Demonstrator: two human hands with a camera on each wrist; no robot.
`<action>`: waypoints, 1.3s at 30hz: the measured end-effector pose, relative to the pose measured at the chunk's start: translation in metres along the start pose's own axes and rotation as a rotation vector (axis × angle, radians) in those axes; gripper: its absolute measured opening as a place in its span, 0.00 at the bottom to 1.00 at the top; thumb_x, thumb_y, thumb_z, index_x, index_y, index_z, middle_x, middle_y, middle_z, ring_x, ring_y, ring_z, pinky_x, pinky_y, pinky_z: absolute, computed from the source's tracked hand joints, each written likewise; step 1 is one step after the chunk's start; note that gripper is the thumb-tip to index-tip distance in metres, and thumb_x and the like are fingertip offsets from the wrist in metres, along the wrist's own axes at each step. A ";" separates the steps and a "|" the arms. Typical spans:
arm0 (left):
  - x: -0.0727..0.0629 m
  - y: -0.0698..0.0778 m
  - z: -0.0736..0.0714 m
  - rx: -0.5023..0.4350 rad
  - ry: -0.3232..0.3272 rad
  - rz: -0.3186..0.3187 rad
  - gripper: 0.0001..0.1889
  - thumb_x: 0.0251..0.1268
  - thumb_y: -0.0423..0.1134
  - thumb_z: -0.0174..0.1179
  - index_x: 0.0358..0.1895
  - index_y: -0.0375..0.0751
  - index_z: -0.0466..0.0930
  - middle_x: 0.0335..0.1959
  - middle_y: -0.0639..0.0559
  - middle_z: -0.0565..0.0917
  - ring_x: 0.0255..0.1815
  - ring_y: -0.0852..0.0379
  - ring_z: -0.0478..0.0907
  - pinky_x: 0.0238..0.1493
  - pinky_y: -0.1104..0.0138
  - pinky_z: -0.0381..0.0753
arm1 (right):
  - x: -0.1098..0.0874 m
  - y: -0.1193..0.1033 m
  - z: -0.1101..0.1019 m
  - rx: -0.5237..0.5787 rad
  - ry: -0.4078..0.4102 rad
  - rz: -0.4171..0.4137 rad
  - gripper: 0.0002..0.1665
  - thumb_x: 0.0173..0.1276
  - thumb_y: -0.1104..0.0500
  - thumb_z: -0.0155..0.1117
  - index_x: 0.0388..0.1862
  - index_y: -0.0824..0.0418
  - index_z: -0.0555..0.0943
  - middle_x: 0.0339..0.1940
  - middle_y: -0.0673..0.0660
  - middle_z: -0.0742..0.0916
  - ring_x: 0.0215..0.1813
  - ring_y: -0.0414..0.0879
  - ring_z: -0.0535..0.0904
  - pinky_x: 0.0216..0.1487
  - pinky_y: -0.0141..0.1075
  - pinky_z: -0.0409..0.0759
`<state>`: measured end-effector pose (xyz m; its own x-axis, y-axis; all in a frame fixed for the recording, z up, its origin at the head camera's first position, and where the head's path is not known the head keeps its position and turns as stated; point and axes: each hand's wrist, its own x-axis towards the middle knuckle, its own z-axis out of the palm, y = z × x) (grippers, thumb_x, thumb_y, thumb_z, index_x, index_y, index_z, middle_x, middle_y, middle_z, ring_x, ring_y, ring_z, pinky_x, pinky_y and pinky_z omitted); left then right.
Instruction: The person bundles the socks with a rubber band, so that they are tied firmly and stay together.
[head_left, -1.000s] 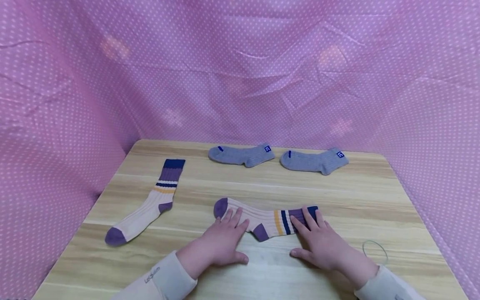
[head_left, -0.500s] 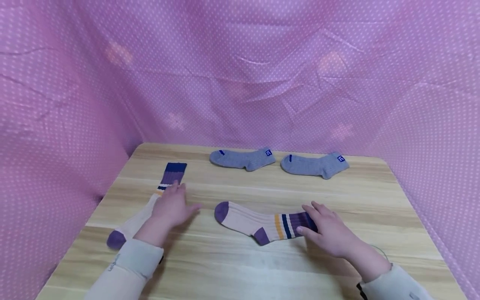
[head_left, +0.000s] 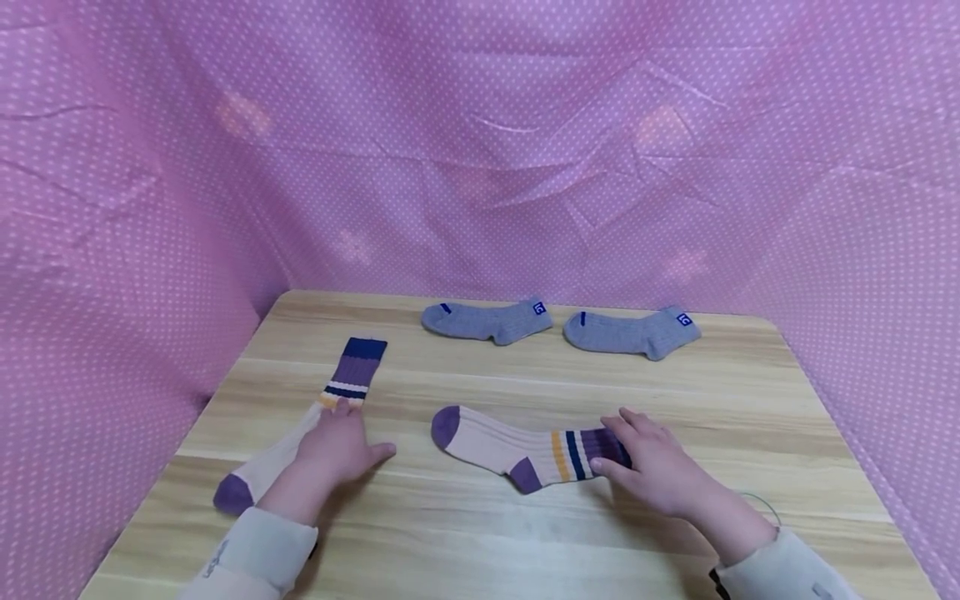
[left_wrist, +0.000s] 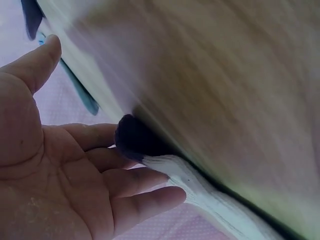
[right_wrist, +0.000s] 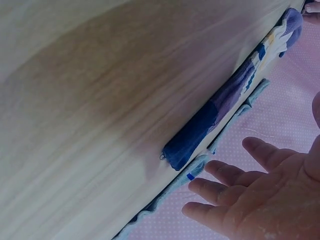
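Left hand [head_left: 333,442]: grip spread on striped sock [head_left: 279,454], likely steadying it
Right hand [head_left: 654,465]: grip spread over other striped sock [head_left: 498,446]
Grey socks [head_left: 486,322]: behind, probably for room

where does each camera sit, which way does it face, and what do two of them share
Head: worn on the head, facing forward and down over the table; the left hand, right hand and both sleeves show.
Left wrist: on that wrist, facing past the left hand's fingers to the left striped sock.
Right wrist: likewise, past the right hand to the right striped sock; probably some left-hand fingers in one corner.
Head and right wrist share that sock.
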<state>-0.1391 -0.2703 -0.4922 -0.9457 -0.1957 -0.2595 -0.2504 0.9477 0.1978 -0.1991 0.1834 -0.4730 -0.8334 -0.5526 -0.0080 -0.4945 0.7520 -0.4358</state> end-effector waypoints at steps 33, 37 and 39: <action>-0.021 0.031 0.002 0.053 -0.008 0.076 0.49 0.66 0.62 0.70 0.68 0.15 0.71 0.76 0.20 0.65 0.75 0.21 0.63 0.63 0.36 0.78 | -0.007 -0.004 0.009 0.017 -0.076 0.011 0.41 0.75 0.36 0.66 0.72 0.66 0.78 0.75 0.80 0.71 0.75 0.80 0.65 0.73 0.72 0.63; -0.023 0.034 0.004 0.051 -0.007 0.082 0.49 0.66 0.62 0.70 0.69 0.16 0.71 0.76 0.21 0.65 0.75 0.22 0.64 0.63 0.36 0.78 | -0.007 -0.004 0.011 0.014 -0.077 0.008 0.40 0.75 0.38 0.67 0.72 0.66 0.78 0.75 0.80 0.72 0.75 0.78 0.66 0.73 0.71 0.64; -0.024 0.035 0.004 0.047 -0.008 0.087 0.50 0.65 0.63 0.71 0.69 0.16 0.71 0.76 0.21 0.66 0.76 0.22 0.64 0.64 0.37 0.78 | -0.006 -0.003 0.012 0.010 -0.074 0.006 0.39 0.75 0.39 0.68 0.72 0.65 0.78 0.74 0.79 0.72 0.74 0.77 0.67 0.72 0.71 0.65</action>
<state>-0.1246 -0.2310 -0.4833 -0.9616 -0.1104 -0.2512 -0.1574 0.9718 0.1754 -0.1892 0.1800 -0.4823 -0.8154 -0.5738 -0.0769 -0.4871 0.7518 -0.4445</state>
